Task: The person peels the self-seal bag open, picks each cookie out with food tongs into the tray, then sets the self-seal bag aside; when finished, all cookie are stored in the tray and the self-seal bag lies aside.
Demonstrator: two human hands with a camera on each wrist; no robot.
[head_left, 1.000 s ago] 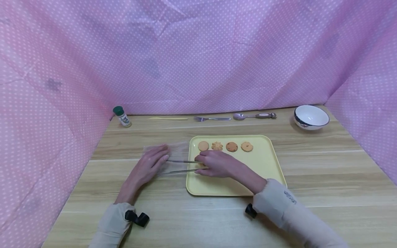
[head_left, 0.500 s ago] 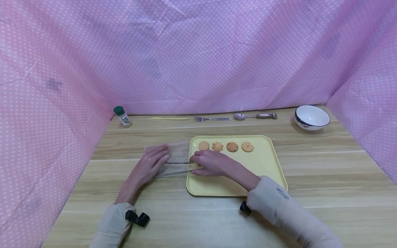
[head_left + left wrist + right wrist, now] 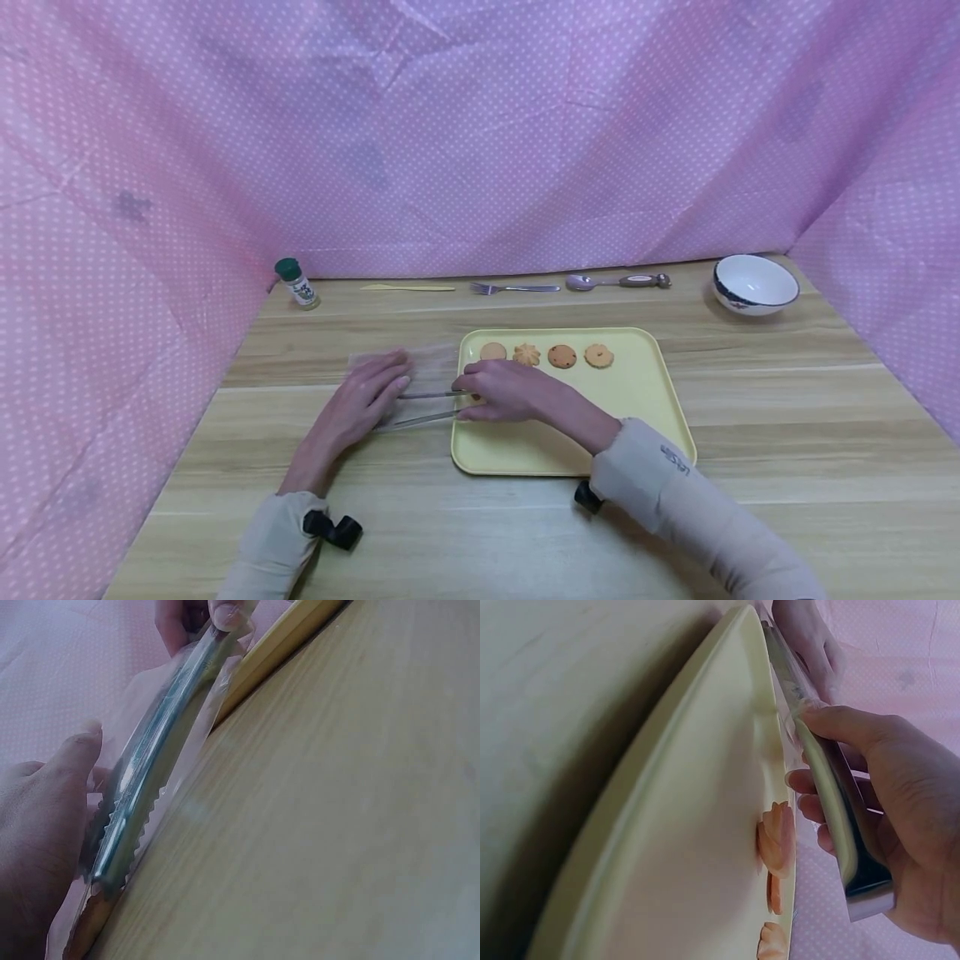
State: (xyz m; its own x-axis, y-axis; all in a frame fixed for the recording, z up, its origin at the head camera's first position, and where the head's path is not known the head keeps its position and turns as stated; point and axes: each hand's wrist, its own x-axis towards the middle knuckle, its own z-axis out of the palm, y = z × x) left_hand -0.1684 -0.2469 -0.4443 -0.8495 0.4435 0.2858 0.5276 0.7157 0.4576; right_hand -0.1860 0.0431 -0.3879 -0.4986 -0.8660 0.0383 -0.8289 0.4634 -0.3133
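My left hand (image 3: 367, 392) rests over a clear plastic bag (image 3: 431, 367), its fingers reaching across the bag's left part. My right hand (image 3: 502, 392) grips metal tongs (image 3: 427, 395) near the handle end, over the left side of a pale yellow tray (image 3: 630, 400). The arms of the tongs lie inside the bag, their toothed tips (image 3: 112, 862) beside my left hand in the left wrist view. A brown piece (image 3: 91, 919) shows past the tips, partly hidden by the bag. Along the tray's far edge sit a plain round cookie (image 3: 492, 352) and several others.
Behind the tray lie a yellow knife (image 3: 408, 288), a fork (image 3: 517, 288) and a spoon (image 3: 615, 282). A green-capped shaker (image 3: 297, 285) stands at the far left, a white bowl (image 3: 755, 285) at the far right. Pink dotted cloth (image 3: 480, 150) surrounds the table.
My right hand has slid left with the tongs, pushing them further into the bag. My left hand and the cookies on the tray have stayed in place.
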